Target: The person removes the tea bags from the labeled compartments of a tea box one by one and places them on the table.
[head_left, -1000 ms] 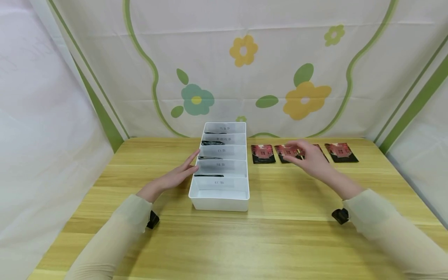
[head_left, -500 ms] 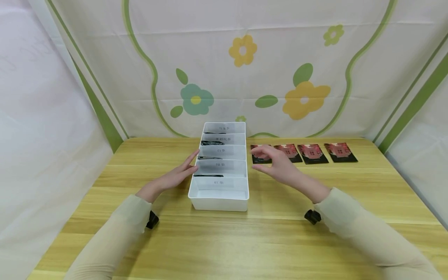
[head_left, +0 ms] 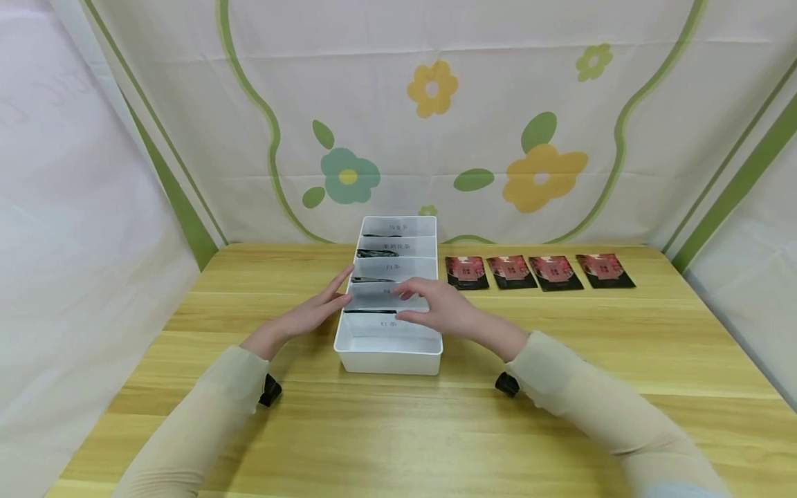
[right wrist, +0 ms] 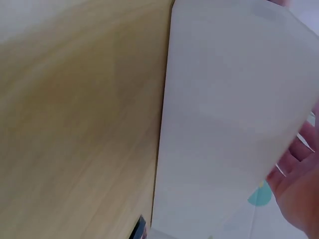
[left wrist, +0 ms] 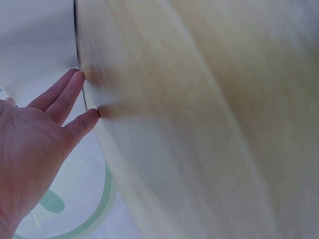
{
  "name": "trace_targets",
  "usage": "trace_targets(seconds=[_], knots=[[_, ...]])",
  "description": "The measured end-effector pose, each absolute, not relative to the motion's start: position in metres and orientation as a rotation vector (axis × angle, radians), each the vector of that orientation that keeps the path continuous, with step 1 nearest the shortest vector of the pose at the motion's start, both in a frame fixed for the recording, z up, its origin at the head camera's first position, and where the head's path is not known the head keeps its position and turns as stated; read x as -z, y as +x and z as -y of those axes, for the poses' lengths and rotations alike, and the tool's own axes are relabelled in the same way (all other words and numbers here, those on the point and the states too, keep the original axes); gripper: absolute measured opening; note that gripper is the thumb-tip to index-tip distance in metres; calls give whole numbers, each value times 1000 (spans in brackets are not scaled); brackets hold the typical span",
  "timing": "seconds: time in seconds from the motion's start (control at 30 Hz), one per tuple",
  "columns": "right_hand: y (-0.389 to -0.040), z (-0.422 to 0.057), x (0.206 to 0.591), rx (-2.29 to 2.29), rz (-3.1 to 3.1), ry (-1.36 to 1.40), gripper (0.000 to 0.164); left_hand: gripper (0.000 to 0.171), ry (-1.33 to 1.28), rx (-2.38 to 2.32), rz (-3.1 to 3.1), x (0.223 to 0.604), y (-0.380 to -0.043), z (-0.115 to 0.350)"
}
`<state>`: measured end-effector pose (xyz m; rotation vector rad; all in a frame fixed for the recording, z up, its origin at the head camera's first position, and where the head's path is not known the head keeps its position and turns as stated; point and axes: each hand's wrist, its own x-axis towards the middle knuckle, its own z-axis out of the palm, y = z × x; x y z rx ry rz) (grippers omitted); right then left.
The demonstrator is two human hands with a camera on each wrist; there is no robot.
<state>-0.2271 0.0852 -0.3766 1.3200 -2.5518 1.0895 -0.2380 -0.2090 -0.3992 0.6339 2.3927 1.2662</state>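
A long white box [head_left: 392,363] with dividers stands on the table, its compartments marked with printed Chinese labels. Dark, flat packets [head_left: 376,254] stand in the compartments behind the front one. My left hand [head_left: 305,315] reaches to the box's left side with fingers extended, its fingertips against it; the left wrist view shows the same hand [left wrist: 35,144] palm side. Over the box's front part hovers my right hand [head_left: 442,308], thumb and fingers loosely curved apart with nothing visible between them. In the right wrist view that hand [right wrist: 299,184] is partly behind the box wall [right wrist: 224,114].
Several red-and-black packets [head_left: 555,272] lie in a row on the wooden table [head_left: 398,429], right of the box. Behind the table hangs a white cloth [head_left: 386,90] printed with flowers. More white cloth [head_left: 68,242] hangs at the left side.
My right hand has moved left from above the row of packets to over the front of the box. The left hand keeps its place at the box's side.
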Motion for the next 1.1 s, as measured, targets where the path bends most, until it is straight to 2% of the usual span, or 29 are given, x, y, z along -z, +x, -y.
trace_targets(seconds=[0.17,0.43,0.87,1.1], knots=[[-227,-69,378,-896,2687,1329,33,64,628,-1267,-2385,400,-238,209],[-224,-64,379,-886,2644,1347,17,63,612,-1275,-2371,399,-238,209],[-225,-65,383,-1217,2634,1198,9,63,610,-1280,-2369,399,-238,208],[-225,-70,382,-1378,2652,1193,12,63,606,-1277,-2374,398,-237,208]])
